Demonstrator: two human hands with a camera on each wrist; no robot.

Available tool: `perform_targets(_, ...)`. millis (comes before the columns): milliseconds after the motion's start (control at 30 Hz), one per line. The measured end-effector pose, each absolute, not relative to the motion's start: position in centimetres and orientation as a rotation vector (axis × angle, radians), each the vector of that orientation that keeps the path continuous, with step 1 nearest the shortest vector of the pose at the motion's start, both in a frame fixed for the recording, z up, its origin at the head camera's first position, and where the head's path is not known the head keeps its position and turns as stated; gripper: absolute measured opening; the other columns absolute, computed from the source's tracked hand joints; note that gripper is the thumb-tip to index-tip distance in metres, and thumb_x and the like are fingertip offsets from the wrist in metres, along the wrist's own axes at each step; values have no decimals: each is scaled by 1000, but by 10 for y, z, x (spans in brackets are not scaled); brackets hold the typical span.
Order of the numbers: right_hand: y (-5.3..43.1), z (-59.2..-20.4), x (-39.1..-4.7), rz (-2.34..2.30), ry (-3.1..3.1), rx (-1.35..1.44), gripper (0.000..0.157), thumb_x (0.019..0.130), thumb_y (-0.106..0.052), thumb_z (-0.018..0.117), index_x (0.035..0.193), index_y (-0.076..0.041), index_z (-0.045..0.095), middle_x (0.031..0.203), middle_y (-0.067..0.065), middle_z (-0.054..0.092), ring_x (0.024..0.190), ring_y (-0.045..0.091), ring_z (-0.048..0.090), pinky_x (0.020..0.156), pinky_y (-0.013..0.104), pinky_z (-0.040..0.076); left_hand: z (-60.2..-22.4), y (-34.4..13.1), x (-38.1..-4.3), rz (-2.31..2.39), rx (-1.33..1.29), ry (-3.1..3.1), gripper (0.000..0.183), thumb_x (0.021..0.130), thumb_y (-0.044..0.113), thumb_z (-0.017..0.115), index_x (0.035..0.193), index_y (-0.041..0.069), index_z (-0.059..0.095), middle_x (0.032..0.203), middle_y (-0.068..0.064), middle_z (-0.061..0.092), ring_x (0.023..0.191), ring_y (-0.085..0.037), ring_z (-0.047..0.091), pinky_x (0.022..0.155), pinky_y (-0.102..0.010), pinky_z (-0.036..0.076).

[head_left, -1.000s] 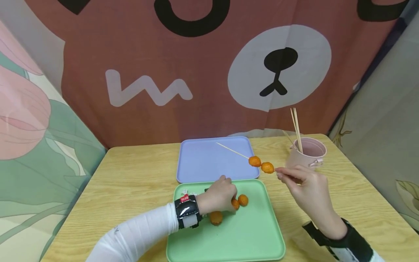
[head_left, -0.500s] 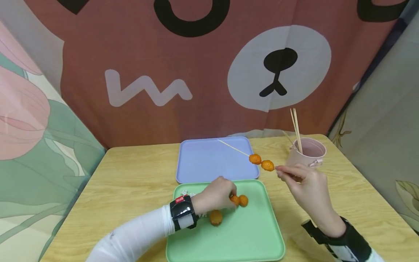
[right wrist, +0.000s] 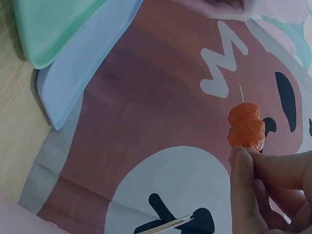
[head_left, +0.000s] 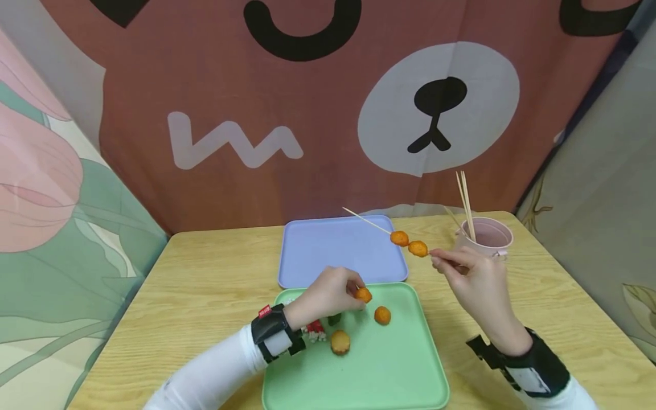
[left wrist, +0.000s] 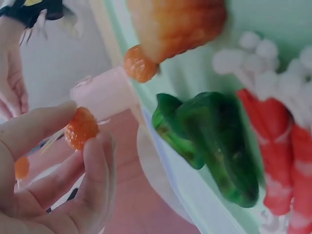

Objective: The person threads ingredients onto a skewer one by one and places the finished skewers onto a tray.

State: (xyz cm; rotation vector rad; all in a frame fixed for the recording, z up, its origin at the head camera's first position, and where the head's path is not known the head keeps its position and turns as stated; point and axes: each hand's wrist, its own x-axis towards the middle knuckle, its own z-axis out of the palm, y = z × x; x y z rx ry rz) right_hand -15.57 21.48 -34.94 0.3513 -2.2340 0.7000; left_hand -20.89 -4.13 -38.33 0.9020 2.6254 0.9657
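My left hand (head_left: 335, 292) pinches an orange ball (left wrist: 81, 128) between thumb and fingertips, above the green tray (head_left: 394, 370). A wooden skewer (head_left: 366, 220) is in my right hand (head_left: 479, 285), pinched near its right end. Threaded on it are two orange balls (head_left: 409, 244), close beside my fingertips; its bare pointed end slants up and left over the blue tray (head_left: 307, 245). On the green tray lie another orange ball (head_left: 382, 315) and a larger golden-brown round piece (head_left: 340, 343). Green pepper pieces (left wrist: 209, 141) and red-and-white sticks (left wrist: 273, 146) show in the left wrist view.
The blue tray sits directly behind the green one on the wooden table (head_left: 220, 262). At the back right stands a pink cup (head_left: 494, 233) holding several skewers (head_left: 465, 202). White mushroom-like clusters (left wrist: 263, 61) lie by the red sticks. A bear-print cloth (head_left: 328, 188) hangs behind the table.
My left hand has lifted an orange ball off the green tray, moving up and slightly left. My right hand has raised the skewer a little, its two balls still on it.
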Motion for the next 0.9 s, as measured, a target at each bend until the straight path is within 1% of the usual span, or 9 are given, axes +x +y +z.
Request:
perform_targets(133, 213, -349, -160, 734, -2220, 352, 14, 70, 1, 80, 83, -3, 76, 68, 0, 68, 59, 10, 63, 57, 3, 43, -380, -48, -209, 1129, 860, 2603, 21, 77, 16, 78, 97, 13, 72, 83, 6, 67, 72, -5, 60, 65, -19, 50)
perform_targets(333, 211, -349, -160, 773, -2235, 326, 13, 72, 2, 78, 84, -3, 76, 70, 2, 69, 61, 8, 63, 58, 2, 44, -375, -58, -206, 1310, 805, 2596, 26, 78, 16, 77, 103, 17, 71, 94, 6, 69, 80, -7, 63, 70, -20, 52)
perform_targets(500, 210, -349, -159, 763, -2231, 333, 13, 72, 1, 79, 84, -3, 76, 70, 2, 69, 60, 8, 63, 58, 2, 43, -365, -68, -207, 1457, 790, 2597, 29, 78, 15, 77, 106, 16, 71, 94, 2, 71, 80, -10, 64, 70, -22, 53)
perform_targets(700, 209, -344, -162, 774, -2185, 377, 15, 71, 2, 79, 84, -3, 76, 69, 3, 69, 61, 0, 59, 58, 2, 43, -355, -80, -214, 1694, 698, 2454, 32, 80, 11, 75, 111, 13, 70, 101, -4, 71, 85, -14, 64, 73, -23, 54)
perform_targets(900, 205, -338, -162, 819, -2191, 345, 15, 72, 1, 79, 86, -3, 76, 71, 3, 69, 65, -12, 55, 59, 2, 43, -343, -92, -218, 1970, 617, 2197, 38, 83, 8, 71, 120, 4, 64, 112, -12, 68, 96, -19, 65, 84, -26, 54)
